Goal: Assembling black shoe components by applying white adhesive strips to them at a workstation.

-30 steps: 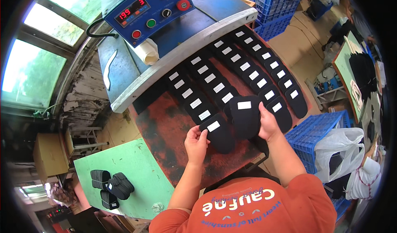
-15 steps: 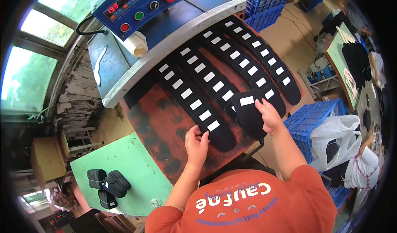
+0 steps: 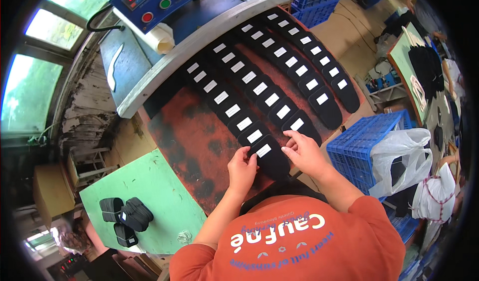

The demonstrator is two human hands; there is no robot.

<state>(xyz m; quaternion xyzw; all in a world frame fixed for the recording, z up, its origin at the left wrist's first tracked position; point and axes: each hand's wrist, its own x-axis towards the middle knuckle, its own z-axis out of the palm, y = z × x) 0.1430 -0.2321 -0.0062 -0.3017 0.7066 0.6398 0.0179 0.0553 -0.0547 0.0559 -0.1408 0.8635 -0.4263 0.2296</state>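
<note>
Overlapping black pads with rounded ends and white labels lie in several rows on a red, dark-stained board [image 3: 182, 146]. My left hand [image 3: 243, 171] is at the left edge of the front pad [image 3: 273, 164] in the leftmost row, its bent fingertips touching that edge, thumb and forefinger apart. On the other side of this pad is my right hand [image 3: 305, 154], fingers apart, its thumb by the pad's right edge. The right forefinger lies near the front pad of the second row [image 3: 308, 131]. Neither hand visibly grips a pad.
A heat press [image 3: 164, 11] with a blue control box overhangs the rows' far ends. Tied black bundles [image 3: 134, 214] lie on a green table [image 3: 164, 191] at left. At right stand a blue crate [image 3: 349, 149] and a white plastic bag [image 3: 404, 156].
The black pad my right hand held has left it. One more pad lies at the leftmost row's near end. My right hand has moved left, and the whole view has shifted slightly.
</note>
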